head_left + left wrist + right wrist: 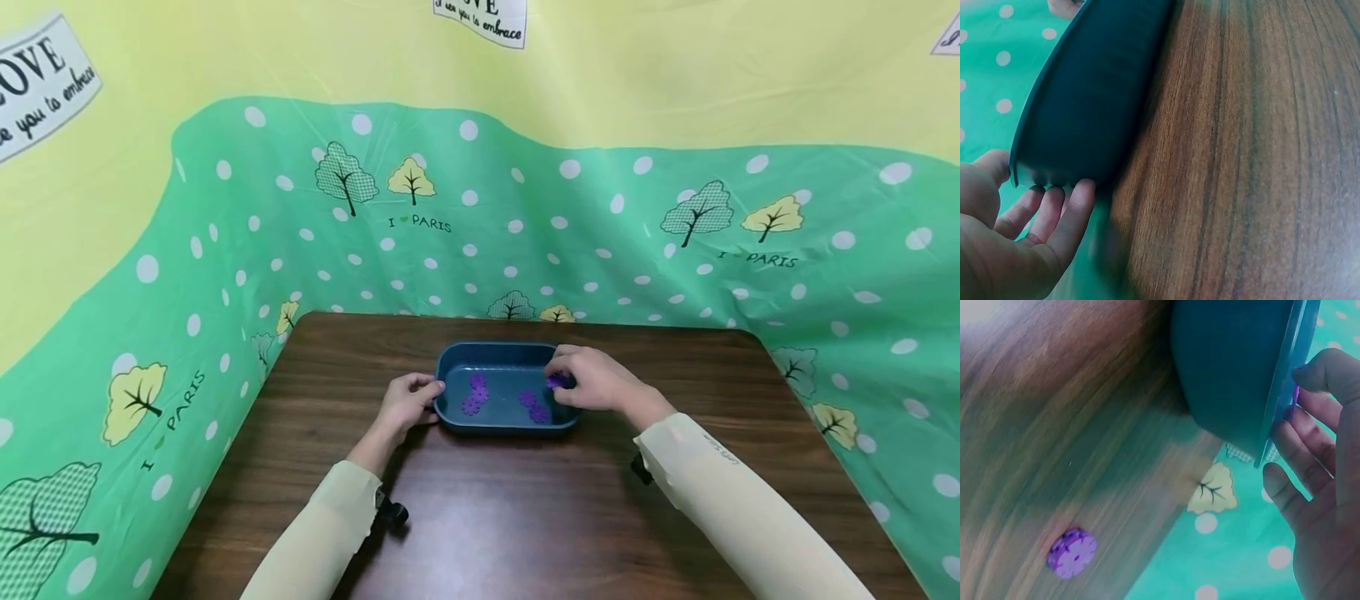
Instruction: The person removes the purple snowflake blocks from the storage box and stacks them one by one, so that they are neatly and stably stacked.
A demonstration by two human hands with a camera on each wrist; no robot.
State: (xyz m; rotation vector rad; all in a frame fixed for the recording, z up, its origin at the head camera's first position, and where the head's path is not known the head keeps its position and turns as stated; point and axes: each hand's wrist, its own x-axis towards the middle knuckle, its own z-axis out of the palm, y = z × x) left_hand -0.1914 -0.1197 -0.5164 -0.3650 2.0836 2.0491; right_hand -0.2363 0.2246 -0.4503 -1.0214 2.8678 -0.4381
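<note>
A dark blue tray (504,427) sits mid-table with several purple gear-shaped pieces (475,393) on its floor. My left hand (429,400) holds the tray's left end, with the thumb by the rim and the fingers (1069,212) against the outer wall (1097,94). Over the tray's right rim, my right hand (558,381) pinches one purple piece (557,382). In the right wrist view its fingers (1297,447) curl at the rim's edge, where a sliver of that piece (1294,400) shows. One more purple gear (1071,552) lies on the table outside the tray. It does not show in the head view.
The brown wooden table (525,517) is walled on three sides by a green and yellow patterned cloth (225,250). Both forearms wear pale sleeves. A black wrist camera mount (390,510) sits by the left sleeve.
</note>
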